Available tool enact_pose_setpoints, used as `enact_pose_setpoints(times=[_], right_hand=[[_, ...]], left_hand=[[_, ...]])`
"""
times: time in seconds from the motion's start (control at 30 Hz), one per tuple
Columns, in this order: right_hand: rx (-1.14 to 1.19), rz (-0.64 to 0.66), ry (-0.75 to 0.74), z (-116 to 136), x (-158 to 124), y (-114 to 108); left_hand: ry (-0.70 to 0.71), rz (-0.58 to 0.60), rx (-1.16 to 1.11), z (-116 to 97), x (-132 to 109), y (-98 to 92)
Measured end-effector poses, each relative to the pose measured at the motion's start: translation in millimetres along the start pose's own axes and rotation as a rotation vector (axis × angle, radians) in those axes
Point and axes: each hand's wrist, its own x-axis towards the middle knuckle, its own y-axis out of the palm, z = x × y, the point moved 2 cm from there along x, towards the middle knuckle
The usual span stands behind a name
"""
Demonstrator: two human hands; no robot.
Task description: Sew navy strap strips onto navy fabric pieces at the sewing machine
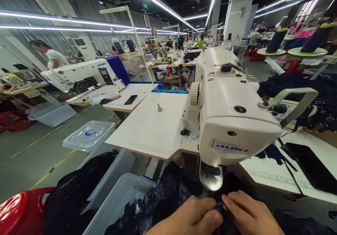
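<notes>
Both hands are low in the head view, just in front of the round metal plate under the head of a white JUKI sewing machine. My left hand is closed, thumb against fingers, on dark navy fabric. Facing it, my right hand pinches the same fabric, its fingertips close to the left ones. The cloth spreads to the left of my hands toward a clear plastic bin. The machine's needle area is hidden from this angle.
A black phone rests on the table at right, near dark straps. On the white tabletop lies a small metal piece. To the left stand a lidded clear box, an open bin and a red stool.
</notes>
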Motion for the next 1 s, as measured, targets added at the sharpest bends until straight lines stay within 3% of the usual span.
enact_pose_setpoints(times=[0.1,0.17,0.23,0.3,0.37,0.43,0.5,0.57,0.7,0.83,1.0], right_hand=[[-0.233,-0.071,-0.084,-8,14,20],[-0.313,-0.085,-0.051,-12,21,30],[-0.302,-0.085,0.047,-16,22,37],[-0.203,-0.091,0.189,-20,17,42],[0.002,-0.095,0.386,-26,9,48],[0.286,-0.102,0.643,-31,3,54],[0.564,-0.12,0.872,-33,1,59],[0.772,-0.153,0.986,-34,6,61],[0.824,-0.181,1.037,-41,17,58],[0.648,-0.094,1.033,-54,19,57],[0.421,-0.107,0.919,-62,18,55]], left_hand=[[-0.124,-0.236,0.034,4,14,-3.1],[-0.127,-0.402,0.178,11,22,-2.0],[-0.05,-0.57,0.386,16,25,-0.6],[0.128,-0.663,0.559,18,24,1.9],[0.312,-0.57,0.654,18,22,6.4],[0.394,-0.416,0.701,17,22,10.1],[0.359,-0.34,0.733,16,23,11.1],[0.311,-0.343,0.762,13,25,10.6],[0.265,-0.385,0.806,9,29,12.3],[0.214,-0.479,0.807,8,31,15.2],[0.182,-0.492,0.857,4,33,16.4]])
